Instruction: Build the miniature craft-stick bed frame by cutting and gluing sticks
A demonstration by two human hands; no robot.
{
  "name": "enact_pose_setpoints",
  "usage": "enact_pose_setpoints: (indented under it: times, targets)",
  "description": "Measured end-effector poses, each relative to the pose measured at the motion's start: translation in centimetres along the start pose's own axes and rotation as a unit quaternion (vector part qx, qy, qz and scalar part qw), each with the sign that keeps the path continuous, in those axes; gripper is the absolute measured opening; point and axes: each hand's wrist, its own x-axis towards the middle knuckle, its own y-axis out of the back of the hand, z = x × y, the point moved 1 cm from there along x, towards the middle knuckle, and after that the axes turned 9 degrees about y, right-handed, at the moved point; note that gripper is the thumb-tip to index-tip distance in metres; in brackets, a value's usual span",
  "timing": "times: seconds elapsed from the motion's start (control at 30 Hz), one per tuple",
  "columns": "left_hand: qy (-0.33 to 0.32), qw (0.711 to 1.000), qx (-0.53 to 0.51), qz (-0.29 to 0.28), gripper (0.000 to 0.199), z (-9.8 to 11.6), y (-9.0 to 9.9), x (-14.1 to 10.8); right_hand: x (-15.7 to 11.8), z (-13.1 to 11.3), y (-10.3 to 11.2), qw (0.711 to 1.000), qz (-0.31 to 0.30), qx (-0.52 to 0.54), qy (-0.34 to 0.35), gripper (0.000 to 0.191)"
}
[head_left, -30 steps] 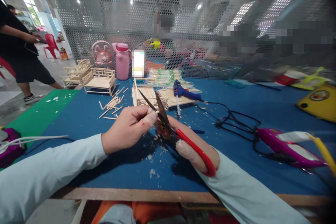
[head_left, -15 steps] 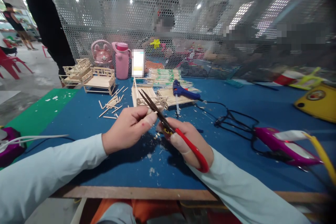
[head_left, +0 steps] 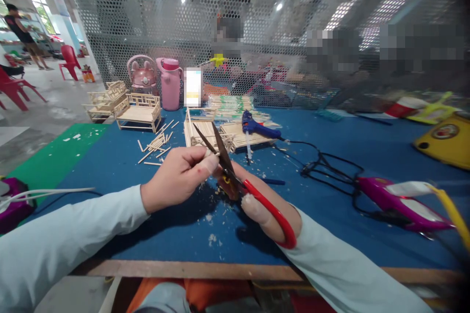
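My left hand (head_left: 183, 173) pinches a short wooden stick (head_left: 217, 154), of which only a pale tip shows past the thumb. Red-handled scissors (head_left: 268, 200) are in my right hand (head_left: 266, 205), their dark blades parted and pointing away to the upper left. The stick's tip lies at the gap between the blades. Just beyond the hands stands a partly built miniature frame of sticks (head_left: 200, 132), and a flat stick panel (head_left: 249, 139) lies beside it. A blue glue gun (head_left: 260, 127) rests on that panel.
Cut sticks (head_left: 157, 144) lie left of centre, behind them finished miniature benches (head_left: 137, 115). A pink bottle (head_left: 171, 85), a phone (head_left: 193, 88) and bundled sticks (head_left: 231, 105) line the perforated screen. Black cable (head_left: 323, 164) runs to a purple power strip (head_left: 400, 203) at right.
The scissor blades have parted from nearly closed, and my right hand has shifted slightly down and right. The person in black at the left has gone out of view.
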Motion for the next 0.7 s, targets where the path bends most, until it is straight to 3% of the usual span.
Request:
enact_pose_setpoints:
  times: [0.43, 0.7]
  targets:
    - [0.010, 0.999, -0.031, -0.017, 0.032, 0.66, -0.20, 0.03, 0.25, -0.24, 0.19, 0.998, -0.036, 0.020, 0.038, 0.067]
    - [0.014, 0.999, -0.025, -0.026, 0.031, 0.66, 0.00, 0.15, -0.31, 0.16, 0.16, 1.000, -0.030, 0.005, 0.000, 0.072]
